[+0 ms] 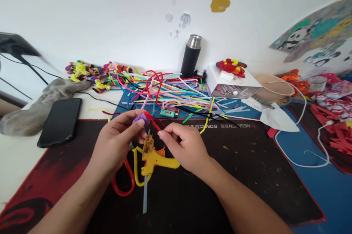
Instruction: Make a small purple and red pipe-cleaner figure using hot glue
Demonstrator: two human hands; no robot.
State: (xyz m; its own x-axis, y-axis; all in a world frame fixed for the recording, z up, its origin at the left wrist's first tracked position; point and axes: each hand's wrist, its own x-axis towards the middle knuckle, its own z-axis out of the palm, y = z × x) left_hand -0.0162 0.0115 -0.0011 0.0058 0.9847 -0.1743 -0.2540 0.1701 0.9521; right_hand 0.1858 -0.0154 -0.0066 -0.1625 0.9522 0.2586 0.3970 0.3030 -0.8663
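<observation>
My left hand [118, 136] pinches a small purple fuzzy piece [140, 118] with a red top. From that top a red pipe cleaner [155, 124] runs to my right hand [187, 144], whose thumb and index finger are closed on its end. Just below and between the hands lies a yellow glue gun [150, 160], its nozzle close to the left fingertips and a clear glue stick [145, 193] sticking out of its back. Red-handled scissors [123, 192] lie partly hidden under my left hand, beside a yellow loop [136, 168].
Behind the dark mat [247, 182] are many pipe cleaners [165, 91], a black thermos [190, 56] and a white drawer box [233, 81]. A phone [59, 122] is at left; a white cable [302, 166] and red pieces [341, 138] are at right.
</observation>
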